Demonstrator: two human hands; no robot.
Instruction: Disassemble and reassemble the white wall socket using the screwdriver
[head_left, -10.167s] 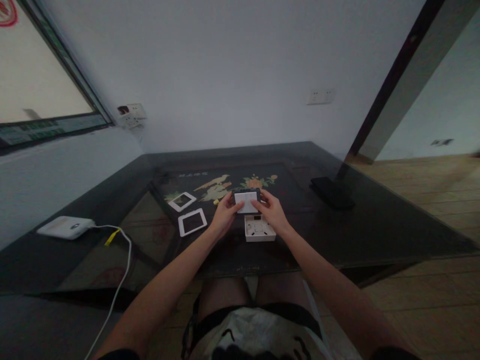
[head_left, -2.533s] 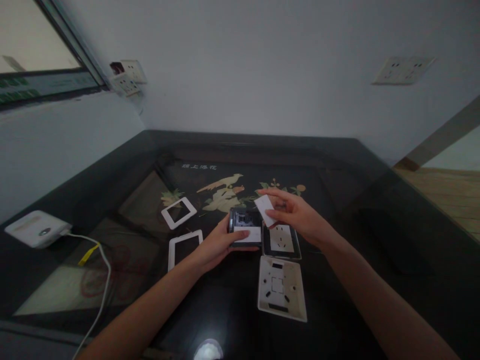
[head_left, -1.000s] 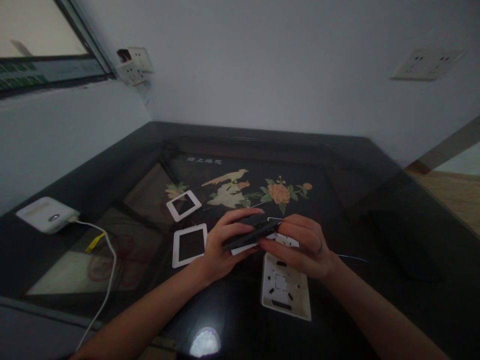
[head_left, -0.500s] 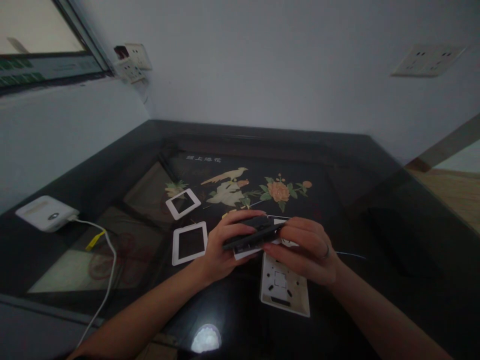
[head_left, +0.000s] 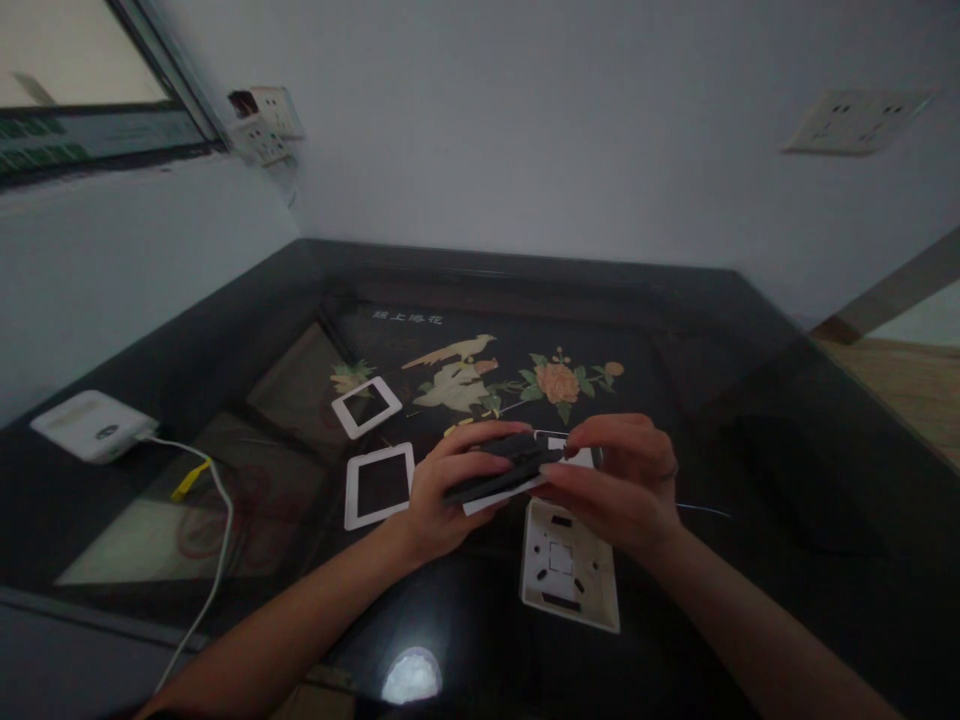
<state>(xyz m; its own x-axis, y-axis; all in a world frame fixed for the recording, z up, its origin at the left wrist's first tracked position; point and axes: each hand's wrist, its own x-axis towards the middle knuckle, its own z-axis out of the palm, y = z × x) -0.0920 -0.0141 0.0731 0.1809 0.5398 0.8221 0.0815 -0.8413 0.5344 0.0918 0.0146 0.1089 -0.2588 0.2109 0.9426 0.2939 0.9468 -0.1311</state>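
Observation:
My left hand (head_left: 450, 480) is closed around a wall socket panel (head_left: 499, 480) with a black back and a white underside, held tilted above the table. At the panel's right end is my right hand (head_left: 622, 480), its thumb and forefinger pinched close together. A tiny dark bit shows between those fingertips, too small to name. Beneath the hands, a white square mounting box (head_left: 570, 590) lies open side up. Behind the right fingers another white piece (head_left: 559, 445) is partly hidden.
Two white cover frames, a near one (head_left: 352, 490) and a far one (head_left: 364, 408), lie left of my hands. Farther left stands a white device (head_left: 94, 425) with a white cable (head_left: 225, 495) and yellow tag. The black glossy table (head_left: 480, 285) meets the wall behind.
My right hand has drawn back slightly from the panel, its fingers rising into a pinch at the right end. The panel has tilted a little in my left hand.

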